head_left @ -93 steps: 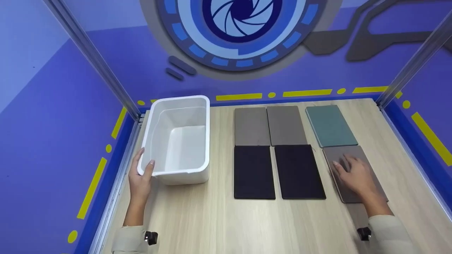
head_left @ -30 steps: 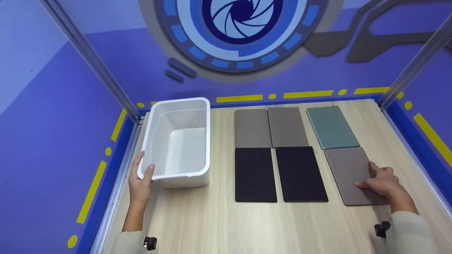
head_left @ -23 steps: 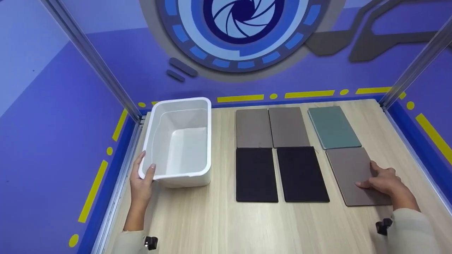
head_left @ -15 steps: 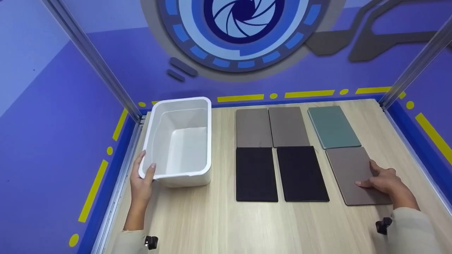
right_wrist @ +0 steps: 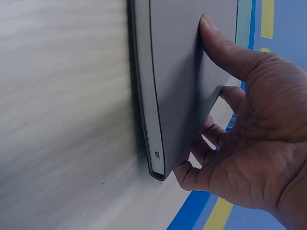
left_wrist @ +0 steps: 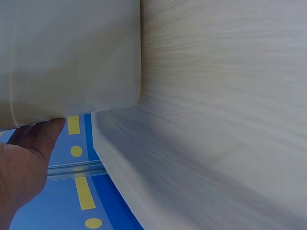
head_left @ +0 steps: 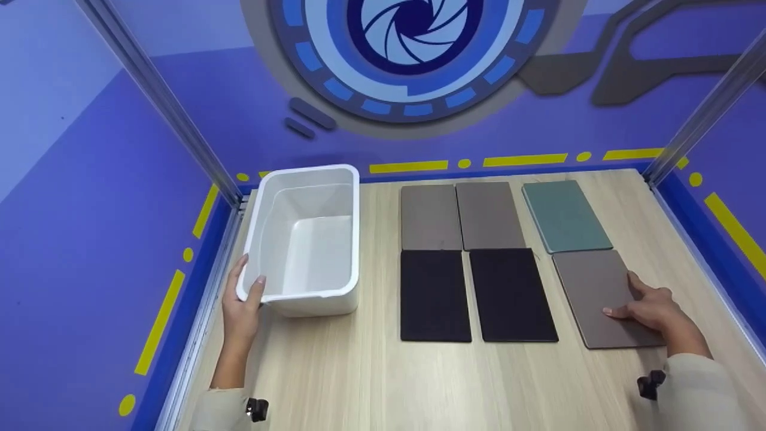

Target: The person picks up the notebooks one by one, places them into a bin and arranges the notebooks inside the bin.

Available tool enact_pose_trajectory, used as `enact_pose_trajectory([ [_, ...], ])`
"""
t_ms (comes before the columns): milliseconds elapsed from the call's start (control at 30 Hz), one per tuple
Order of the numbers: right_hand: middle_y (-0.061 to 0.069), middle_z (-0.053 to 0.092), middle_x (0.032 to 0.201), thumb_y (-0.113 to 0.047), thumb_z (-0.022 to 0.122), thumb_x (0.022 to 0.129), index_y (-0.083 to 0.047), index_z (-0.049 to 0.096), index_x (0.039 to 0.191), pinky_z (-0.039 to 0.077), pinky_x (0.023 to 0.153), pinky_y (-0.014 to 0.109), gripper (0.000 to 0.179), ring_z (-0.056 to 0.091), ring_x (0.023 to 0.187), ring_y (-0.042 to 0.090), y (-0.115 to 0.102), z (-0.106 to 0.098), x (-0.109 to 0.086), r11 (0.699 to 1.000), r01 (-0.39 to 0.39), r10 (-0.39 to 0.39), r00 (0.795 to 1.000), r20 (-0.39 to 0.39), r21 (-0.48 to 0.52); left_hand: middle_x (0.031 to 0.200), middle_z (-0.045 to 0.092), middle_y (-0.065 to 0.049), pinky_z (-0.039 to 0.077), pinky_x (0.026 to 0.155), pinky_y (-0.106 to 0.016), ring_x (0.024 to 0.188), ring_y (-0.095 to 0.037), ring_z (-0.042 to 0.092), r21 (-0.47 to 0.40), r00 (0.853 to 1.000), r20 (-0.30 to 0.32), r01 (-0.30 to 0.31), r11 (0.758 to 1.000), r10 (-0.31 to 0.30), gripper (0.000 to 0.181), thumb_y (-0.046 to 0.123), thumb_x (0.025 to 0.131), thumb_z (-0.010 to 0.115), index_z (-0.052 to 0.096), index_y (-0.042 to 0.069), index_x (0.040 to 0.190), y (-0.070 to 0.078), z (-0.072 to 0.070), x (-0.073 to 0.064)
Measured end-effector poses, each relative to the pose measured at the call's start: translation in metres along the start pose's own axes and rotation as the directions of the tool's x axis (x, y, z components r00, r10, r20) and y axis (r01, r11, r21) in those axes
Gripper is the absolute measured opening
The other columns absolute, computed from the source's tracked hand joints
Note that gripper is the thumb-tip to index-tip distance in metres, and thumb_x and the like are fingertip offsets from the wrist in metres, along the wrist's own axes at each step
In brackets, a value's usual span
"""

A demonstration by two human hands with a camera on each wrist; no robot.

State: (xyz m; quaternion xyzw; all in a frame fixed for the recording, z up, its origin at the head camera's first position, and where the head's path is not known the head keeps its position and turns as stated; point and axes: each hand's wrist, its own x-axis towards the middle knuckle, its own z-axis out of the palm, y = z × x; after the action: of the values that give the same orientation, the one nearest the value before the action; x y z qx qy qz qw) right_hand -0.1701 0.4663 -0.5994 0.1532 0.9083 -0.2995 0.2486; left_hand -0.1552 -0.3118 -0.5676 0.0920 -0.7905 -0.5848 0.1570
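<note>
With thumb and fingers over its near left corner, my left hand (head_left: 240, 311) grips a white plastic bin (head_left: 353, 263). The bin has nothing inside. In the left wrist view, fingers (left_wrist: 45, 136) lie against the bin's side wall (left_wrist: 72, 62). My right hand (head_left: 655, 310) holds the right edge of a grey-brown notebook (head_left: 589, 293) lying at the near right. The right wrist view shows the thumb (right_wrist: 228, 48) on the notebook's cover (right_wrist: 177, 81), with the other fingers curled at its edge. Page edges and a small ribbon tip show on that notebook's near end.
Two black notebooks (head_left: 435, 296) (head_left: 513, 294) lie left of the held one. Behind them are two grey-brown notebooks (head_left: 431, 216) (head_left: 489, 215), and a green notebook (head_left: 565, 215) lies at the back right. Blue panels (head_left: 479, 131) enclose the wooden table (head_left: 413, 383) behind and on both sides.
My right hand has moved from over the middle of the near-right notebook to its right edge and taken hold there. For the last second both hands have stayed nearly still.
</note>
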Motion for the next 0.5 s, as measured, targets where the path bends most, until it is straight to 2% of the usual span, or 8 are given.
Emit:
enact_pose_trajectory([
  [233, 0.058, -0.014, 0.154, -0.056, 0.08, 0.089, -0.011, -0.018, 0.164, 0.017, 0.116, 0.084, 0.132, 0.004, 0.141, 0.082, 0.0009, -0.001, 0.0006, 0.999, -0.017, 0.017, 1.0, -0.004, 0.036, 0.171, 0.041, -0.006, 0.024, 0.131, -0.055, 0.162, -0.027, 0.031, -0.014, 1.0, -0.015, -0.006, 1.0, 0.006, 0.061, 0.017, 0.105, 0.065, 0.044, 0.018, 0.163, -0.0033, 0.0004, -0.0029],
  [500, 0.057, -0.021, 0.155, -0.058, 0.079, 0.089, -0.013, -0.021, 0.163, 0.013, 0.118, 0.084, 0.132, -0.004, 0.145, 0.079, 0.007, 0.0044, 0.0016, 0.998, -0.014, 0.013, 1.0, 0.02, 0.063, 0.173, 0.038, -0.006, 0.028, 0.129, -0.055, 0.159, -0.027, 0.034, -0.016, 1.0, 0.009, 0.012, 1.0, -0.011, 0.063, 0.019, 0.106, 0.063, 0.041, 0.021, 0.165, -0.0019, 0.0, -0.0004],
])
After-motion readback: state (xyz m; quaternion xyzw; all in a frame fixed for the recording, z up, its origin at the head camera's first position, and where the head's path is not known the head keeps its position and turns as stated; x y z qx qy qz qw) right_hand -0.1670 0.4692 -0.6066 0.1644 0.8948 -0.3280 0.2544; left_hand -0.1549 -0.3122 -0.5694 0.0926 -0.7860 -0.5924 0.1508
